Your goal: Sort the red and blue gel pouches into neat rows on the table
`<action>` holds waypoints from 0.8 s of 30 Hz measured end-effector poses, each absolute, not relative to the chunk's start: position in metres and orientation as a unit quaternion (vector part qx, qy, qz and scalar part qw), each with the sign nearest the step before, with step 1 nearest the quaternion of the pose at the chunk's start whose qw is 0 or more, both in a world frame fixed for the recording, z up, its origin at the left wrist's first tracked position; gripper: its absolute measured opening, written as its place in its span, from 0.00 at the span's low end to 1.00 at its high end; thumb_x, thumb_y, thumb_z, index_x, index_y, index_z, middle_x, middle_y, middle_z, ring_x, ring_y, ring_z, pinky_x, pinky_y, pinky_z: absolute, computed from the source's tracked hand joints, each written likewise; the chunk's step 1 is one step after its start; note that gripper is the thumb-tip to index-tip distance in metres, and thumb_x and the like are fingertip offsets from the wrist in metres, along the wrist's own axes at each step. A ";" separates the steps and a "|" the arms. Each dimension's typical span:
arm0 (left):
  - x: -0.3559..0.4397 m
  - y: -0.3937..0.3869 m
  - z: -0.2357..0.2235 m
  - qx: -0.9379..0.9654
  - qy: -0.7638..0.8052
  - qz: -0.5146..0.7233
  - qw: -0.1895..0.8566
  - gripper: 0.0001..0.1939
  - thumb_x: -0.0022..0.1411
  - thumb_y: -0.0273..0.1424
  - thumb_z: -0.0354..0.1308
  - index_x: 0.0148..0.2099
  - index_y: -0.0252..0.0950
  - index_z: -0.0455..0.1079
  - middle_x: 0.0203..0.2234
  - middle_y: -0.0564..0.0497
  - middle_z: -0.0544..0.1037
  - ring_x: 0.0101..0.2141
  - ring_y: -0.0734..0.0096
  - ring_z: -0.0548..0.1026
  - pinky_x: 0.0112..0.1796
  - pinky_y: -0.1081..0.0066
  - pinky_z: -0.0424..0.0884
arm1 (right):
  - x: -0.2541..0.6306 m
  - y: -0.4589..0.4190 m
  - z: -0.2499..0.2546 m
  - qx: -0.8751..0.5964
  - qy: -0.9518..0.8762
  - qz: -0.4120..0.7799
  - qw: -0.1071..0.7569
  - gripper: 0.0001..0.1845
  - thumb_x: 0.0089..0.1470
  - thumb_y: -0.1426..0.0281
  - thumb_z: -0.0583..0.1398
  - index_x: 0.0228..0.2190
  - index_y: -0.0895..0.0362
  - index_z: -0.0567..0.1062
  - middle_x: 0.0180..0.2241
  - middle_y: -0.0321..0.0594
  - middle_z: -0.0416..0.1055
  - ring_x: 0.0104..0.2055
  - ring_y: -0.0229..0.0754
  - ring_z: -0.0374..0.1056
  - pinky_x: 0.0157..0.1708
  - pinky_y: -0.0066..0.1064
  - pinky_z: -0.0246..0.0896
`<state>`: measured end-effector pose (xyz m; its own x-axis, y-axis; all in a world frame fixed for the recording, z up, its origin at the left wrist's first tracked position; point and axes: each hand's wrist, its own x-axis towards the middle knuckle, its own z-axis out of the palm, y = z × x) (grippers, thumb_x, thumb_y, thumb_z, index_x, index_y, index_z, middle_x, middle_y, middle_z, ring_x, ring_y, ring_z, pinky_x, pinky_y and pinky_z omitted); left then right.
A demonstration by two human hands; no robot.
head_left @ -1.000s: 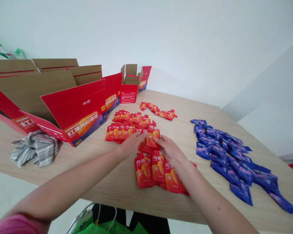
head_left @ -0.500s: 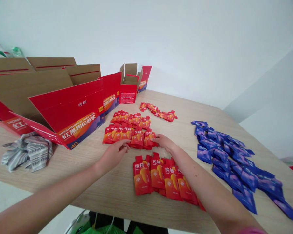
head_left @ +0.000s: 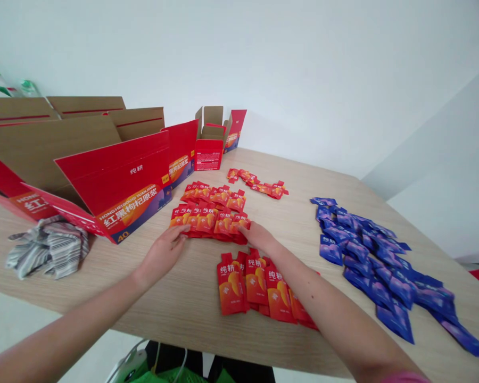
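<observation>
Overlapping red pouches [head_left: 206,219] with orange fruit pictures lie in a row at mid-table. My left hand [head_left: 164,251] touches the row's near left end, its fingers stretched out and the thumb apart below them. At the right end, my right hand [head_left: 257,237] has its fingertips closed on the edge of the last pouch, and they are partly hidden. A second row of red pouches [head_left: 235,201] lies just behind. Nearer to me, larger-looking red pouches [head_left: 232,287] are fanned out, partly covered by my right forearm.
Open red cartons [head_left: 131,170] fill the left side, with a smaller open box [head_left: 208,154] at the back. Striped cloth [head_left: 51,247] lies by the cartons. Several blue pouches [head_left: 367,255] spread over the right side. Loose red pouches [head_left: 269,189] lie toward the back.
My left hand has moved left to the row's left end. My right hand has shifted slightly left, and the right-hand pouches now sit closer together.
</observation>
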<state>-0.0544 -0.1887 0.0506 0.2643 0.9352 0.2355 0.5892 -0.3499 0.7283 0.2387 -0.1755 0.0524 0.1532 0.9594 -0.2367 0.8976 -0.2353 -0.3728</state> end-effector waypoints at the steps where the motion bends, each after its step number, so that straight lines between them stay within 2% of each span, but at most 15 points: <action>1: -0.054 -0.192 0.049 0.752 0.505 0.328 0.270 0.23 0.62 0.41 0.46 0.52 0.36 0.72 0.49 0.42 0.78 0.51 0.57 0.75 0.57 0.55 0.68 | 0.237 -0.175 0.054 -0.759 -0.611 0.216 0.068 0.25 0.65 0.57 0.54 0.52 0.65 0.74 0.50 0.59 0.76 0.51 0.52 0.74 0.45 0.36 0.65; 5: -0.058 -0.207 0.047 0.757 0.494 0.312 0.292 0.23 0.63 0.40 0.47 0.53 0.36 0.72 0.48 0.43 0.78 0.47 0.59 0.77 0.54 0.57 0.72 | 0.239 -0.175 0.062 -0.763 -0.605 0.219 0.057 0.25 0.64 0.58 0.55 0.53 0.64 0.73 0.51 0.57 0.76 0.53 0.53 0.73 0.47 0.35 0.63; 8: -0.060 -0.220 0.046 0.772 0.484 0.305 0.278 0.23 0.64 0.39 0.47 0.55 0.36 0.72 0.49 0.42 0.78 0.48 0.58 0.77 0.55 0.56 0.72 | 0.244 -0.185 0.072 -0.767 -0.605 0.206 0.055 0.25 0.66 0.58 0.54 0.54 0.63 0.73 0.50 0.56 0.76 0.53 0.53 0.73 0.48 0.36 0.63; 11: -0.051 -0.234 0.047 0.814 0.436 0.273 0.270 0.22 0.67 0.35 0.45 0.58 0.37 0.70 0.52 0.43 0.76 0.52 0.58 0.75 0.58 0.56 0.70 | 0.246 -0.216 0.079 -0.749 -0.638 0.160 0.075 0.23 0.66 0.60 0.55 0.55 0.60 0.73 0.50 0.53 0.75 0.52 0.49 0.72 0.51 0.34 0.62; 14: -0.026 -0.251 0.045 0.873 0.343 0.214 0.272 0.23 0.68 0.31 0.47 0.63 0.41 0.65 0.59 0.45 0.72 0.59 0.59 0.69 0.62 0.54 0.64 | 0.240 -0.264 0.071 -0.708 -0.689 0.106 0.109 0.22 0.65 0.61 0.55 0.55 0.58 0.74 0.52 0.52 0.72 0.55 0.49 0.70 0.57 0.38 0.60; 19: 0.014 -0.269 0.036 0.925 0.252 0.070 0.275 0.28 0.67 0.38 0.55 0.68 0.47 0.60 0.69 0.46 0.57 0.69 0.42 0.50 0.65 0.38 0.48 | 0.221 -0.332 0.032 -0.705 -0.700 0.042 0.105 0.24 0.64 0.64 0.54 0.59 0.54 0.72 0.63 0.50 0.64 0.65 0.58 0.58 0.62 0.54 0.54; 22: 0.011 -0.269 0.032 0.926 0.249 0.041 0.282 0.28 0.68 0.41 0.53 0.68 0.44 0.59 0.69 0.45 0.56 0.69 0.42 0.47 0.66 0.39 0.46 | 0.204 -0.343 0.019 -0.723 -0.682 0.032 0.105 0.26 0.63 0.66 0.53 0.60 0.55 0.70 0.66 0.51 0.60 0.65 0.61 0.56 0.62 0.56 0.54; 24: -0.005 -0.263 0.033 0.927 0.245 0.042 0.283 0.28 0.68 0.38 0.54 0.68 0.44 0.59 0.69 0.46 0.58 0.69 0.45 0.48 0.66 0.42 0.46 | 0.186 -0.340 0.019 -0.726 -0.679 0.035 0.107 0.26 0.63 0.65 0.54 0.60 0.56 0.70 0.65 0.53 0.60 0.64 0.61 0.58 0.61 0.56 0.55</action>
<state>-0.0047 -0.2634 0.0328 0.8769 0.4770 -0.0602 0.4293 -0.7205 0.5445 0.1863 -0.3399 0.0186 0.0764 0.9926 0.0947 0.9775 -0.0559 -0.2033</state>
